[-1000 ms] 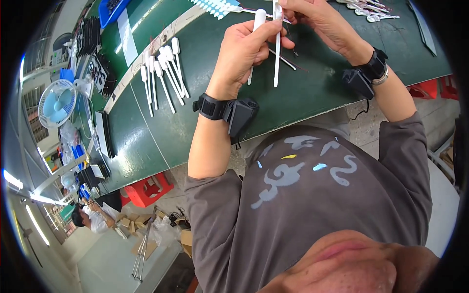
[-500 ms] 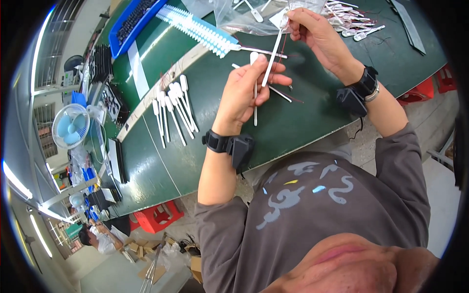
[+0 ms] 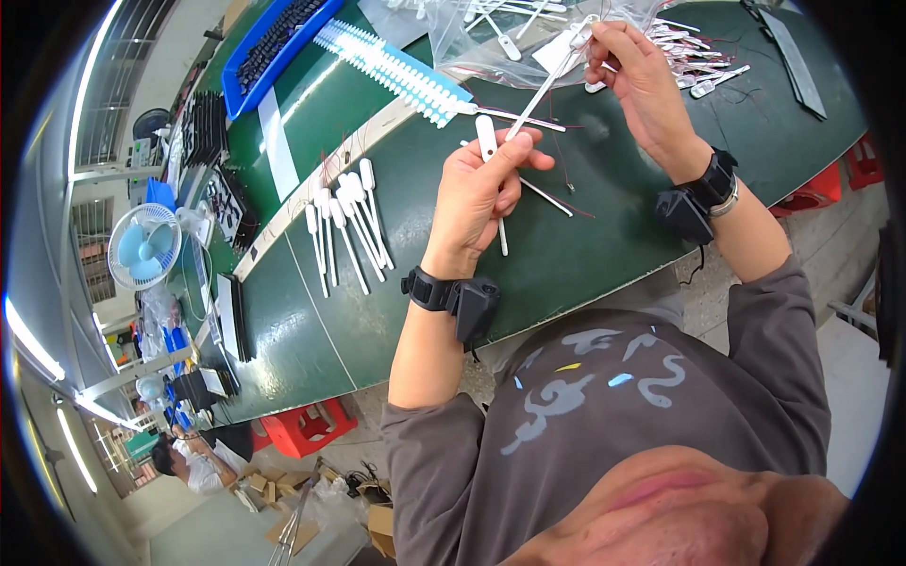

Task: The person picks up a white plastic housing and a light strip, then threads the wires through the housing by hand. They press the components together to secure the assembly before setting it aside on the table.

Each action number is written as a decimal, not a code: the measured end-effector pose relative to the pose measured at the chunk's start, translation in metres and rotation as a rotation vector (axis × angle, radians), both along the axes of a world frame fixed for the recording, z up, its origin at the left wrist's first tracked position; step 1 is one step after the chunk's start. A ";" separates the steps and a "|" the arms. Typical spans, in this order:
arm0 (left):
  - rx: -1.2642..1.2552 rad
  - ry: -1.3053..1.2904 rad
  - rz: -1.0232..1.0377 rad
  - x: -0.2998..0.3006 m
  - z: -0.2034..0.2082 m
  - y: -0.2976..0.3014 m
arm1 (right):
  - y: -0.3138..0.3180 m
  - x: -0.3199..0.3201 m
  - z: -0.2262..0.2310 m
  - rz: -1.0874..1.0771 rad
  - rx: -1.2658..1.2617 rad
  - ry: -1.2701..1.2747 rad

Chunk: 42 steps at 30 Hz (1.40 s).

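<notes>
Our left hand (image 3: 478, 191) grips a white stick (image 3: 486, 134), our right hand (image 3: 644, 90) another stick (image 3: 543, 93); a blue bin (image 3: 229, 92) holds dark pieces (image 3: 278, 42).

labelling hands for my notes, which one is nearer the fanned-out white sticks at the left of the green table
Left. The left hand is just right of the white sticks, not touching them; the right hand is farther right, beyond the left hand.

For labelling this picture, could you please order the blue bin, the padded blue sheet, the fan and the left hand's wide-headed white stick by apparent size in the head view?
1. Blue bin and blue sheet: too alike to rank
2. Fan
3. White stick in the left hand
</notes>
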<state>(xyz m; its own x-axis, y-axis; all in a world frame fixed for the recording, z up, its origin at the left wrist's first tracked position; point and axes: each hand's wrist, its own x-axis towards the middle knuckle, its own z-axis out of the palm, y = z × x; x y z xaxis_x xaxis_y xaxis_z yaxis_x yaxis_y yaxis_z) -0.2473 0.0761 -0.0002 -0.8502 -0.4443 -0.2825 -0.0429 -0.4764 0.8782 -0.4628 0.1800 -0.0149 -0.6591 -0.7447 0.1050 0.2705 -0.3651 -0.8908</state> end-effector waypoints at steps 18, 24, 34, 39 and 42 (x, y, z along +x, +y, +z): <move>0.023 -0.008 0.083 -0.007 -0.005 0.011 | 0.003 0.001 -0.004 0.060 -0.005 -0.078; -0.017 -0.015 0.161 -0.008 -0.006 0.015 | 0.001 0.006 -0.003 0.018 -0.057 -0.031; -0.350 -0.042 0.363 -0.010 -0.002 0.025 | -0.001 0.011 -0.006 -0.063 -0.122 0.041; -0.337 -0.016 0.378 -0.007 0.002 0.021 | 0.001 0.016 -0.003 -0.052 -0.115 0.067; -0.478 -0.040 0.411 -0.006 0.001 0.020 | 0.000 0.017 -0.002 -0.038 -0.135 0.076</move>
